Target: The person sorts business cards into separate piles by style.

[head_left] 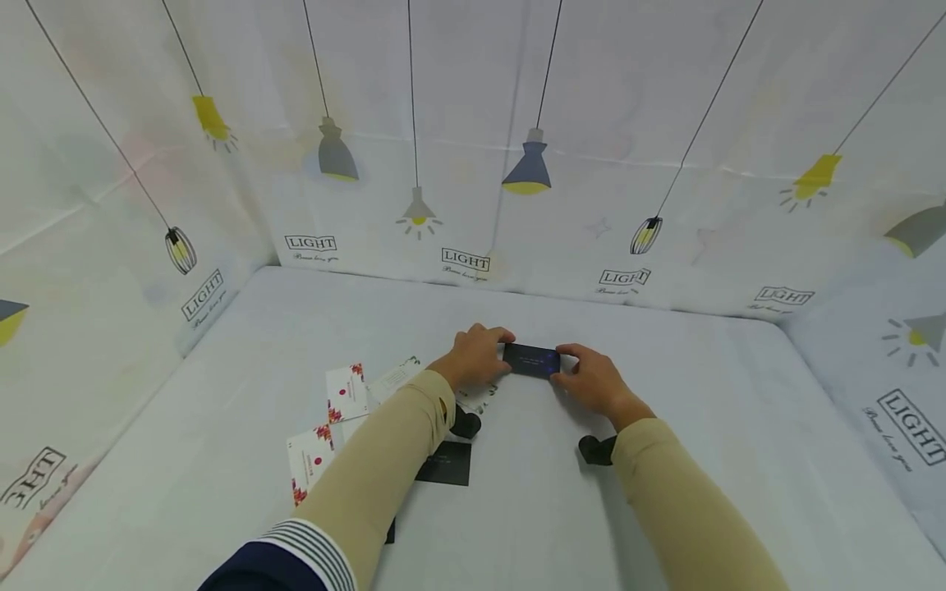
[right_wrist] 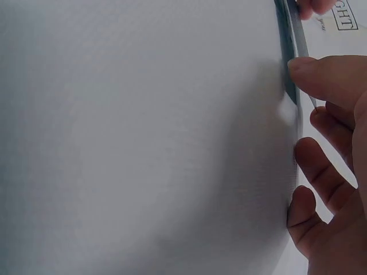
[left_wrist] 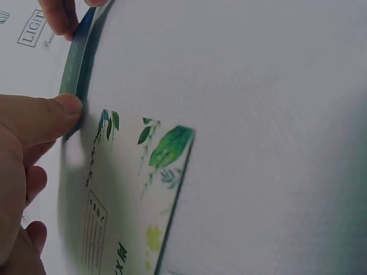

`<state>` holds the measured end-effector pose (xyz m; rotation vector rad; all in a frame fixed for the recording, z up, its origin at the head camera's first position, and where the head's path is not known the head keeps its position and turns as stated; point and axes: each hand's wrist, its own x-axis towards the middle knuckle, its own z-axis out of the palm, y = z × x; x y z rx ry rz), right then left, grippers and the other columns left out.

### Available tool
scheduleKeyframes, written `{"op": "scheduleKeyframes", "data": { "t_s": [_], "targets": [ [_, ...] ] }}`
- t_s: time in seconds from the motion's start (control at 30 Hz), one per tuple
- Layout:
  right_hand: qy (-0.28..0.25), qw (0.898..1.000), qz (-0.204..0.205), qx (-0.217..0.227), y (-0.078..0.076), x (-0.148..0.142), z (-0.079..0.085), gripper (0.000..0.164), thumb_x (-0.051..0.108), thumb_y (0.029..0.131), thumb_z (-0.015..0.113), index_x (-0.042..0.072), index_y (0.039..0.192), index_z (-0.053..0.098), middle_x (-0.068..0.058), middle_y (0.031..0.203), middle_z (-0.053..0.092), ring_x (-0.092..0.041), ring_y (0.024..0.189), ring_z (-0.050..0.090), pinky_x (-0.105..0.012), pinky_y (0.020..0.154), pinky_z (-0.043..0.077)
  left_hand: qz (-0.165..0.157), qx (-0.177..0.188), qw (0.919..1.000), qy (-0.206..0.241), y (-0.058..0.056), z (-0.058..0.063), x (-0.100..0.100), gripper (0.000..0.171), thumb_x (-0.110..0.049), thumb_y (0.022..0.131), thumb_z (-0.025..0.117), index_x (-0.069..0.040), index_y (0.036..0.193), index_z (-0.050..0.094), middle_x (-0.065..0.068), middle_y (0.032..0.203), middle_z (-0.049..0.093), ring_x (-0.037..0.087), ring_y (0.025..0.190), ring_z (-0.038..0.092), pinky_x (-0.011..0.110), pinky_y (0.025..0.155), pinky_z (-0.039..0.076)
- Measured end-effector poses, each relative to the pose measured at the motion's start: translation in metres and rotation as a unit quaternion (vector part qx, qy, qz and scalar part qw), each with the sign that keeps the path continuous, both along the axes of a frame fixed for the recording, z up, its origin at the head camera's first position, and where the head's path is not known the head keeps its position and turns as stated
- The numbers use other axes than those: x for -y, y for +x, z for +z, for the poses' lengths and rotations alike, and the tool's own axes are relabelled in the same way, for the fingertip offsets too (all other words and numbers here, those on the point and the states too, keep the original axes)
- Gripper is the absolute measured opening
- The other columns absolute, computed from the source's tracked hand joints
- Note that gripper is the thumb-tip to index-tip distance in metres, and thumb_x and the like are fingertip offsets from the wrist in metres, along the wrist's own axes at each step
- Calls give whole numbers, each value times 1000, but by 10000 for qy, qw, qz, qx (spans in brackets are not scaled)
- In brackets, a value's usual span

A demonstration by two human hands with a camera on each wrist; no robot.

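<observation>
Between my two hands is a small dark card (head_left: 528, 359) with faint lettering, held lengthwise across the far middle of the table. My left hand (head_left: 476, 357) pinches its left end, thumb on the near side. At the opposite end, my right hand (head_left: 594, 384) grips it between thumb and fingers. Both wrist views show the dark card (left_wrist: 77, 66) nearly edge-on. A white card with green leaves (left_wrist: 137, 200) lies just beside the left hand. The right wrist view has the right thumb (right_wrist: 321, 74) on the card's face, other fingers loosely bent.
White cards with red flowers (head_left: 346, 392) lie left of the left arm, with another leafy white card (head_left: 395, 377) beside them. A black card (head_left: 449, 465) lies partly under the left forearm. The white table (head_left: 665, 361) meets a lamp-printed cloth wall (head_left: 466, 213) behind.
</observation>
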<state>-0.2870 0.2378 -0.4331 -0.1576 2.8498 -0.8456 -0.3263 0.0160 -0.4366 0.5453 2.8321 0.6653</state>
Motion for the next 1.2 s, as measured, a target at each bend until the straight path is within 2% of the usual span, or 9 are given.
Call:
{"op": "scheduleKeyframes", "data": {
  "t_s": [0.33, 0.57, 0.83, 1.2],
  "targets": [
    [-2, 9998, -54, 209, -5, 4, -4, 54, 25, 95, 64, 7, 144, 50, -20, 121, 61, -34, 104, 55, -52, 96, 43, 69, 57, 9999, -74, -3, -4, 1, 50, -30, 94, 71, -22, 141, 57, 0, 130, 57, 20, 119, 46, 40, 103, 33],
    [76, 9997, -67, 241, -4, 5, -4, 54, 26, 95, 64, 7, 144, 51, -23, 126, 60, -37, 111, 56, -56, 103, 38, 116, 204, 9997, 2, -3, -4, 1, 51, -30, 94, 71, -23, 142, 56, 1, 132, 55, 21, 119, 45, 40, 101, 35],
    [136, 9996, -65, 257, -5, 4, -6, 55, 26, 96, 63, 7, 145, 50, -24, 136, 55, -39, 119, 53, -57, 107, 34, 90, 219, 9996, 118, -2, -3, 2, 52, -29, 93, 72, -20, 142, 56, 5, 135, 55, 24, 123, 45, 43, 104, 33],
    [189, 9997, -9, 127, -7, 2, -4, 54, 26, 95, 63, 6, 144, 50, -24, 130, 59, -38, 114, 55, -56, 104, 37, 116, 131, 9998, 122, 0, 1, 2, 52, -29, 92, 73, -17, 140, 57, 6, 134, 55, 23, 124, 44, 42, 106, 31]
  ]
}}
